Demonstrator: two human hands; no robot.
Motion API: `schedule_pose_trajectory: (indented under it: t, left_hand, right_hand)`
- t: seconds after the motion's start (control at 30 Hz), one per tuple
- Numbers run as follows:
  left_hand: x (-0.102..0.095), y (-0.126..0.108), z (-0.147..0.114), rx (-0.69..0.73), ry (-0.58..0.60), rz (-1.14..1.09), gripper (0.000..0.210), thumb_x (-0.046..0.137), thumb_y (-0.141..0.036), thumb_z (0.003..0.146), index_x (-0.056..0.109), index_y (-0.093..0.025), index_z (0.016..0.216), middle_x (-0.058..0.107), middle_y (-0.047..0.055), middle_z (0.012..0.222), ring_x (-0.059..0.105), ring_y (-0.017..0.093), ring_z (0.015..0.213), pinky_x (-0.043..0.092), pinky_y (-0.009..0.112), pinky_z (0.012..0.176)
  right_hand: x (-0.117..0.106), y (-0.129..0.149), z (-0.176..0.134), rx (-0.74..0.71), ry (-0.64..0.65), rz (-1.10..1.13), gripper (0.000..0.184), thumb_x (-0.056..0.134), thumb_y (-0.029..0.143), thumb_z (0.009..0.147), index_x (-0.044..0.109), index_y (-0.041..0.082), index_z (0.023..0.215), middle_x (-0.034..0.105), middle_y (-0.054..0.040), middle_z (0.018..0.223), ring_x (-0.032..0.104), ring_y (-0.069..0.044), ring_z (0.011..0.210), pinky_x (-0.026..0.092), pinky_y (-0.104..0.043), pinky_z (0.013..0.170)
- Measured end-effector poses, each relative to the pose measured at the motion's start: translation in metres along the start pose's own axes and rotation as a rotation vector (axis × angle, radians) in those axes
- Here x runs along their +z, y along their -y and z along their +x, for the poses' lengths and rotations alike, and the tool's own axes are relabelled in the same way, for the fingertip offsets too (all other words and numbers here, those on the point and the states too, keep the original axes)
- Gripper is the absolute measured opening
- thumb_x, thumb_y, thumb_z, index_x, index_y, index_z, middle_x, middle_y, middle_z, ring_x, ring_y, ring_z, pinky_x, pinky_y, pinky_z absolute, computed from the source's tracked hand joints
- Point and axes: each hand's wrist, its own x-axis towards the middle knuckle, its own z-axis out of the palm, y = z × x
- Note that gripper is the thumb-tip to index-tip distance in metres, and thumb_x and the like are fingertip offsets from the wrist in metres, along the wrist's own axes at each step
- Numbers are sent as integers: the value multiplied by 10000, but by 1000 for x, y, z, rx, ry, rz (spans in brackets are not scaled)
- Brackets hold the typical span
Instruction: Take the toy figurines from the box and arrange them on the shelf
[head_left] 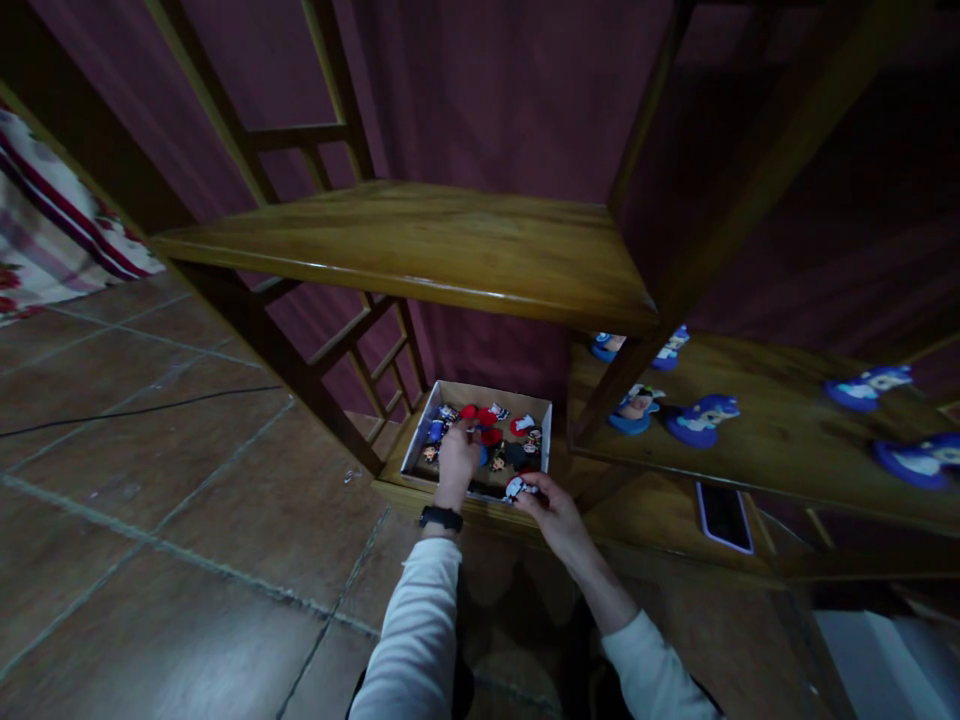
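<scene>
— How far along are you with those figures?

— Partway, I'd judge. My left hand [457,455] is down inside the box [544,420], fingers curled over the small figures [491,430] lying in it; whether it has actually closed on one I cannot tell, since the back of the hand hides the fingertips. My right hand [551,505] is at the box's near edge, about five o'clock from the left, pinching a little white and dark figure [519,488] between thumb and fingertips.

— So the box is not cleared?

— No. It sits on the bottom shelf [637,520], and a fair heap of red, blue and dark pieces shows in it. That looks like the larger share left.

— And what is already out?

— On the middle shelf [780,440], off at two o'clock from my hands, several blue figures [701,418] lie spread well apart, a couple more tucked behind the post. The top shelf [420,245] at twelve o'clock carries nothing I can see.

— Anything else down there?

— A phone [724,515] lies flat on the bottom shelf, at three o'clock from the box.
</scene>
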Motion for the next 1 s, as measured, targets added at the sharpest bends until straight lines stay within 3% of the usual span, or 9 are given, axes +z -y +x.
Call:
schedule_pose_trajectory:
  t: [0.17,0.27,0.43,0.53,0.63,0.73,0.8,0.87,1.0]
  left_hand:
    - [-23,7,5,-167,-170,-324,156,634,-85,648,660,-211,735,646,63,669,614,203,766,440,267,708]
    - [-27,18,5,-244,-155,-418,156,657,-66,605,646,-212,658,615,41,604,601,196,732,437,257,693]
    - [-19,25,3,-151,-47,-144,147,665,-89,611,664,-219,681,624,62,644,599,227,773,423,326,809]
    - [-9,22,-1,-59,-50,10,219,601,-111,680,679,-212,859,656,124,897,573,263,957,380,383,906]
    - [4,17,-10,35,33,232,407,531,-95,720,613,-236,1093,526,129,1255,379,297,1235,261,462,1013]
    - [15,14,-20,28,123,382,490,541,-87,708,563,-251,1170,431,120,1359,211,328,1329,147,545,1038]
    - [14,15,-23,11,105,359,353,546,-94,713,625,-215,1035,518,157,1247,318,336,1276,185,550,1018]
    - [6,18,-22,-14,22,262,117,546,-112,728,638,-171,770,618,171,971,493,318,1114,287,511,967]
    - [-12,25,-13,-67,-92,29,208,592,-86,694,510,-185,529,486,44,551,588,254,836,390,408,862]
  right_hand:
    - [1,5,-4,22,-18,26,305,631,419,688,637,225,924,632,-7,765,580,-165,690,515,-284,598]
    - [-2,7,-5,24,-48,-2,329,632,434,685,638,212,927,599,6,677,543,-140,597,487,-256,518]
    - [-3,5,-5,30,-26,-29,342,627,424,692,622,215,963,616,-8,757,555,-143,640,485,-246,522]
    - [1,6,-6,37,-17,-46,333,621,424,697,619,221,960,616,-8,774,560,-150,664,495,-255,535]
    - [4,9,-5,45,-2,-54,318,618,427,698,621,224,942,624,-8,778,568,-158,686,504,-265,551]
    - [5,10,-5,49,6,-65,319,614,427,702,620,228,951,632,-13,800,573,-164,696,510,-275,563]
    - [3,10,-5,39,7,-72,319,614,425,704,619,229,955,631,-16,804,571,-165,694,512,-280,570]
    - [1,9,-5,28,14,-74,315,611,424,709,617,230,957,628,-16,799,566,-163,688,511,-283,575]
    - [-3,10,-4,6,16,-75,325,603,429,714,617,230,970,633,-18,806,564,-166,699,501,-280,583]
